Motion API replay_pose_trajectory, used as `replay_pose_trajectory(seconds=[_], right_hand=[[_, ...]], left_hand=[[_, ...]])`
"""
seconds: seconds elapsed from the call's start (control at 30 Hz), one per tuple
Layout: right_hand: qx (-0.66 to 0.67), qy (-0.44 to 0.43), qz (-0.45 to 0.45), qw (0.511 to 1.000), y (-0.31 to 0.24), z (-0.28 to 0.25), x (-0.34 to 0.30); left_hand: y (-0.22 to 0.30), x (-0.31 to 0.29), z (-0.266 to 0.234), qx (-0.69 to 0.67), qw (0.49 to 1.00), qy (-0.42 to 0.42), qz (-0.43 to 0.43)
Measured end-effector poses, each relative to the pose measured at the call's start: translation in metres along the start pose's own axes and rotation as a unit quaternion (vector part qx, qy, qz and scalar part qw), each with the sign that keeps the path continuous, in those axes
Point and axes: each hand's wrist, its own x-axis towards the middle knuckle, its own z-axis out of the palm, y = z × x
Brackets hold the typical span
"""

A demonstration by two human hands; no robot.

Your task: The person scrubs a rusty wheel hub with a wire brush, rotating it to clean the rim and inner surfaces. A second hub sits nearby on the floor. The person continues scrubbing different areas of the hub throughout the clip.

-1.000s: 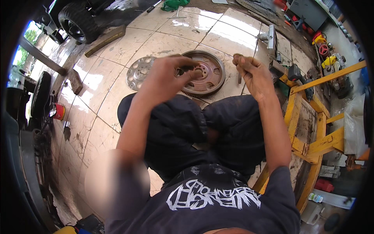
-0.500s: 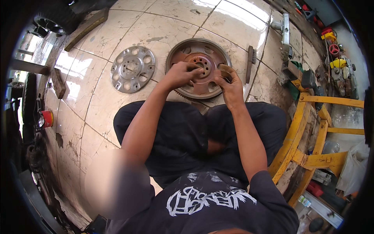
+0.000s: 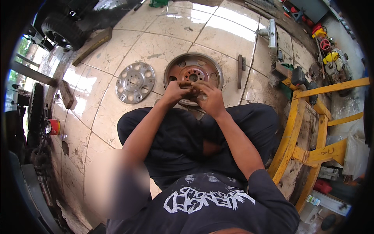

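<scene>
Holds left hand and right hand close together over the near side of the rusty wheel on the floor, with fingers bent, but cannot tell whether gripping anything.

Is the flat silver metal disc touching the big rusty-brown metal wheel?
Apart: the head view shows beige floor tile between the flat silver metal disc and the big rusty-brown metal wheel.

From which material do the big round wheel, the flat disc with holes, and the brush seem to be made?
Big round wheel: most likely metal; brown, rust-like tone near its centre.
Flat disc: bare grey metal, it seems, from its dull shine.
Brush: brown matt handle, perhaps wood; bristles too small to tell.
</scene>
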Motion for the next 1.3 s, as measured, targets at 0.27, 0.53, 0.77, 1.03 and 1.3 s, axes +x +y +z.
replay_pose_trajectory(seconds=[0.27, 0.53, 0.77, 1.03, 1.3], right_hand=[[-0.029, -0.014, -0.039, 0.999, -0.044, -0.027, -0.009], [-0.047, 0.027, -0.042, 0.998, -0.115, -0.052, 0.027], [-0.076, 0.056, 0.006, 0.995, -0.119, -0.044, 0.053], [-0.060, -0.014, 0.168, 0.984, -0.029, 0.015, 0.043], [-0.031, -0.063, 0.293, 0.953, 0.046, 0.103, 0.028]], left_hand=[[0.006, -0.035, 0.015, 0.009, 0.997, 0.030, 0.069], [0.106, -0.099, 0.028, 0.052, 0.991, 0.059, 0.104], [0.104, -0.113, -0.012, 0.026, 0.988, 0.113, 0.101], [0.022, -0.051, -0.077, 0.089, 0.974, 0.207, 0.022], [-0.025, 0.070, -0.130, 0.248, 0.942, 0.227, -0.004]])
